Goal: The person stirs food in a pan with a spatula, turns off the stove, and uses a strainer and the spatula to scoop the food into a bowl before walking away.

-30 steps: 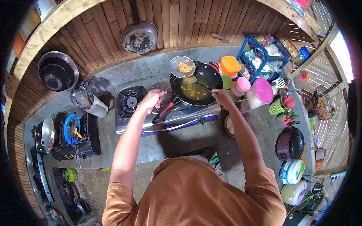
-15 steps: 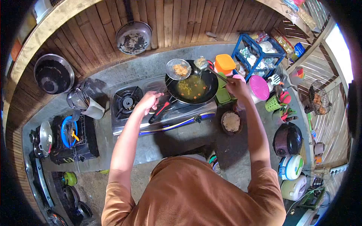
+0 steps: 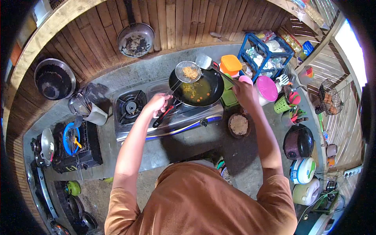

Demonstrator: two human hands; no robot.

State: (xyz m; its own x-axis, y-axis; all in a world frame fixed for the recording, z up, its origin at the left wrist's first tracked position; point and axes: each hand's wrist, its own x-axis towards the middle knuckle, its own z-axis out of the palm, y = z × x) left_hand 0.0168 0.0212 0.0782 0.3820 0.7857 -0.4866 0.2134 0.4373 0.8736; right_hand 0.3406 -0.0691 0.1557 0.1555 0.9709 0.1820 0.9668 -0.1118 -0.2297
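Observation:
My left hand (image 3: 158, 103) is closed round the handle of a round mesh strainer (image 3: 188, 72), which hangs over the back left of a black wok (image 3: 215, 88) and holds small golden fried bits. My right hand (image 3: 245, 93) grips the dark handle of a metal spatula (image 3: 203, 62), its blade raised above the wok's back rim, beside the strainer. Yellowish oil with orange round pieces and loose bits lies in the wok, which stands on the right side of the gas stove (image 3: 156, 117). The wok's handle, black and red, points toward me below my left hand.
An empty burner (image 3: 131, 107) is left of the wok. On the right are an orange-lidded container (image 3: 231, 64), a pink-lidded container (image 3: 267, 88), a blue rack (image 3: 268, 51), a brown bowl (image 3: 239, 125) and a rice cooker (image 3: 298, 143). A white utensil holder (image 3: 97, 114) stands left.
The spatula blade has turned over and now shows flat and bare, without the clump it carried. The strainer has shifted slightly right over the wok.

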